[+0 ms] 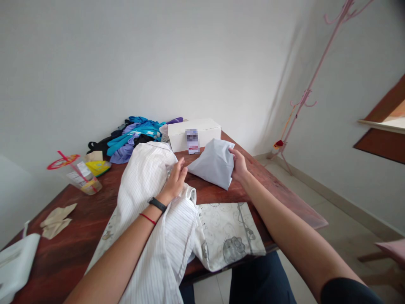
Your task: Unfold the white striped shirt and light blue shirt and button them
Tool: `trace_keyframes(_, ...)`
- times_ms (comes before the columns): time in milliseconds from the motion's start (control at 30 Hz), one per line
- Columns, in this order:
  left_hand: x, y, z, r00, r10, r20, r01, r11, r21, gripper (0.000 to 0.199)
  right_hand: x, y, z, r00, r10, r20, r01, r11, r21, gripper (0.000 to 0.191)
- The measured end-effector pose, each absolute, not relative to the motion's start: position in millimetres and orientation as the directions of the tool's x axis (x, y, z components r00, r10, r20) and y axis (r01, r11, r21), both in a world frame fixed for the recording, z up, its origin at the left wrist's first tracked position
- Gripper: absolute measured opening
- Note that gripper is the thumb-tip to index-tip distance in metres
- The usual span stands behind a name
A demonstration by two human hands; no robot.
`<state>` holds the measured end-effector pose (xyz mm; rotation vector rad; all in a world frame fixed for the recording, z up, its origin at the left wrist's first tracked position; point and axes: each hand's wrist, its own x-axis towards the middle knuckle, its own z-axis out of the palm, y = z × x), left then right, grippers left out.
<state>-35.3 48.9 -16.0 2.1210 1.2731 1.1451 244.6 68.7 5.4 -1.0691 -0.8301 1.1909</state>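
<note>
My right hand (239, 164) pinches the right edge of a pale grey plastic bag (214, 162), which is held just over the table with its left corner pointing toward my left hand (176, 180). That left hand has its fingers stretched out, next to the bag's left corner and above a white striped garment (142, 169). Part of the garment is draped over the table and hangs down toward my lap. To its right lies a whitish cloth piece (232, 230) printed with grey cartoon figures, reaching the table's front edge; whether it belongs to the garment I cannot tell.
A white box (205, 128) stands at the back, a small printed card (193, 141) against it. Left of it is a clothes pile (136, 135). A plastic cup (84, 175), yellow packet (98, 167), crumpled napkin (57, 220) and white device (19, 264) are at left. A pink coat rack (311, 80) stands right.
</note>
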Motion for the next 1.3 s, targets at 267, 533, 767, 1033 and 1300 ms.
trace_keyframes(267,-44,64,-16,0.056,0.946,0.32,0.396,-0.316,0.862,0.065,235,57,13,-0.272,0.962,-0.015,-0.481,-0.15,-0.864,0.083)
trace_keyframes(533,-39,57,-12,0.331,0.923,0.195,0.389,-0.322,0.863,0.072,229,67,-3,-0.233,0.97,-0.063,-0.423,-0.16,-0.892,0.041)
trace_keyframes(767,-36,49,-6,0.362,0.908,0.212,0.5,-0.381,0.777,0.054,228,62,2,-0.289,0.937,-0.199,-0.283,-0.282,-0.917,0.03)
trace_keyframes(1033,-36,52,-10,0.378,0.906,0.19,0.497,-0.372,0.784,0.048,230,53,10,-0.367,0.865,-0.343,0.102,-0.329,-0.939,0.042)
trace_keyframes(1300,-39,29,23,0.562,0.81,0.168,0.551,-0.518,0.654,0.047,226,47,10,-0.448,0.842,-0.302,0.239,-0.212,-0.948,0.048)
